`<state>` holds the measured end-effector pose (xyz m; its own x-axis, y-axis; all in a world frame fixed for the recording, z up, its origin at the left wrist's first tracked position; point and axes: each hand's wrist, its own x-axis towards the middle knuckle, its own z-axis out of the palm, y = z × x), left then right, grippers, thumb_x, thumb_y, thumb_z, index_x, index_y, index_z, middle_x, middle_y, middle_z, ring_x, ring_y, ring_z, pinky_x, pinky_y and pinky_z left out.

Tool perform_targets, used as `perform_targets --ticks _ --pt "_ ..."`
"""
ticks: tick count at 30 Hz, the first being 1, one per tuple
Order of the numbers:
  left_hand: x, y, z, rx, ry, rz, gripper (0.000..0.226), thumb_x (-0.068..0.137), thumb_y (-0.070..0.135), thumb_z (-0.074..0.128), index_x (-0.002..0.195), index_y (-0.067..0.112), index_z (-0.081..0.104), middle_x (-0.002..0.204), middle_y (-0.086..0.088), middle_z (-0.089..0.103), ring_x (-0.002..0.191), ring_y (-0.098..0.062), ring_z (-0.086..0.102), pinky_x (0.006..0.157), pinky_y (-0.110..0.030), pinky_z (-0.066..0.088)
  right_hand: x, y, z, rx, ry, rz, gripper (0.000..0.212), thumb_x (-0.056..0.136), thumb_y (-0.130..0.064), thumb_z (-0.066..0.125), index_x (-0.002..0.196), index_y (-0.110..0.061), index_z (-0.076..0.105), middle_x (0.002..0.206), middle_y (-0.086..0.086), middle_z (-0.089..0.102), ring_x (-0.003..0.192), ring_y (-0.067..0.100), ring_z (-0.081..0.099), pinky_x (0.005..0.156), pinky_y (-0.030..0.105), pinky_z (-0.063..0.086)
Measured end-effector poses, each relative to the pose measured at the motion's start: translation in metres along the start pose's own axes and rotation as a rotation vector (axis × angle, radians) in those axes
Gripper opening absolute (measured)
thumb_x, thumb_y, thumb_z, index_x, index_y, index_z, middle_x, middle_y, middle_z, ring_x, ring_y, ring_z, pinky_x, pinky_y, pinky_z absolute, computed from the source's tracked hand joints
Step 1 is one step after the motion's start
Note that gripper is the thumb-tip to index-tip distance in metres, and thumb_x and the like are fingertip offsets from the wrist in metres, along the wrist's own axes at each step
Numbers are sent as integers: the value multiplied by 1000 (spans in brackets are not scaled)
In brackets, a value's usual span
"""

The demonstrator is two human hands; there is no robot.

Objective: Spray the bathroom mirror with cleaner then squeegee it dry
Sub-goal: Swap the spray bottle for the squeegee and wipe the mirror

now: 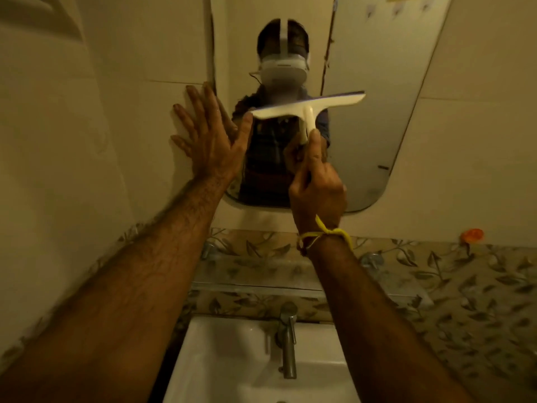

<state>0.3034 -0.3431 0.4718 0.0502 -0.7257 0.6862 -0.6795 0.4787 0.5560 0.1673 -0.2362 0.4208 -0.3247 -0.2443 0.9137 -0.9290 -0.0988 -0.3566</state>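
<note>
The bathroom mirror (366, 117) hangs on the cream wall above the sink, tall with rounded lower corners. A white T-shaped squeegee (308, 107) lies with its blade across the glass near the mirror's middle, slightly tilted, right end higher. My right hand (316, 187) is shut on the squeegee's handle from below; a yellow thread is tied round that wrist. My left hand (209, 141) is open, its palm and spread fingers flat on the wall tile at the mirror's left edge, the thumb touching the blade's left tip. No spray bottle is in view.
A white sink (232, 359) with a metal tap (287, 341) sits directly below. A glass shelf (255, 274) runs under the mirror against leaf-patterned tiles. A small orange object (473, 234) sticks to the wall at right.
</note>
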Motion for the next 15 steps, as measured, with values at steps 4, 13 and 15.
perform_targets --ticks 4,13,15 --pt "-4 0 2 2 -24 -11 110 86 83 42 163 20 -6 169 -9 -17 153 -42 -19 113 -77 -4 -44 27 -25 6 -68 76 51 95 -7 54 144 -14 43 68 15 59 50 24 46 47 34 42" --pt "-2 1 5 16 -14 -33 120 80 82 55 162 18 -6 169 -10 -16 153 -42 -17 114 -78 2 -3 49 -36 96 82 145 54 95 -10 52 147 -15 37 65 7 55 57 18 49 53 32 48" --pt "-3 -1 5 28 -8 -45 121 80 80 57 162 19 -6 169 -11 -16 153 -42 -17 114 -78 2 -28 54 -45 103 25 139 54 94 -7 52 146 -13 39 63 10 55 55 22 49 53 36 49"
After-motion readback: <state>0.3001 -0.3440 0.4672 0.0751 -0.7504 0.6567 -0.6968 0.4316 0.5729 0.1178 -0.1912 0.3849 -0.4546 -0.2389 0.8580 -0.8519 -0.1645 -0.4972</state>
